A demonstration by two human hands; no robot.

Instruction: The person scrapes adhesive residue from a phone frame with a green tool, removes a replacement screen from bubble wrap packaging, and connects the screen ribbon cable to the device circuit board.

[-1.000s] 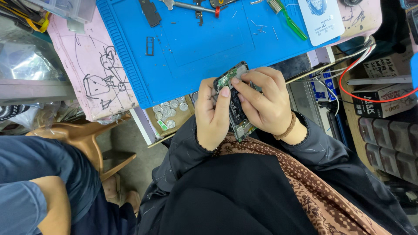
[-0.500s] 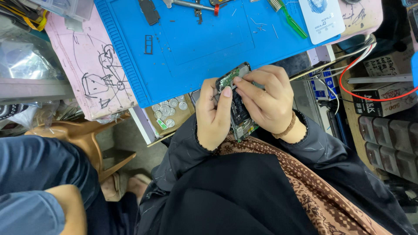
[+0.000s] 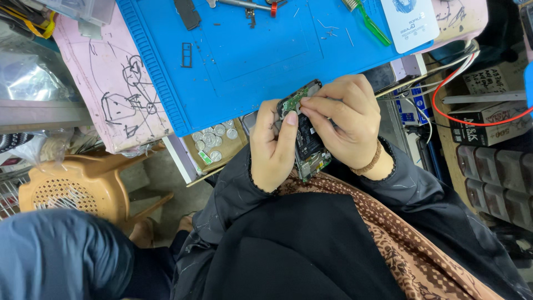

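- Opened phone, back off and circuit board bare, held in the air over the lap, just off the near edge of the blue work mat.
- Left hand wrapped shut around the phone's left side, thumb pressed up near the green board at the top end.
- Right hand closed over the right side, fingertips pinched together on something small at the top corner; too small to tell what.
- To do it well: keep left grip firm but off the board, brace both wrists against the body, work the pinch slowly and straight rather than twisting.
- Better still to bring the phone down onto the mat's near edge, since a dropped part would likely vanish into the dark clothing below.
- Open drawer of coins under the mat's near edge, left of the hands; green-handled brush and metal tools at the far edge; orange plastic stool well off to the left.
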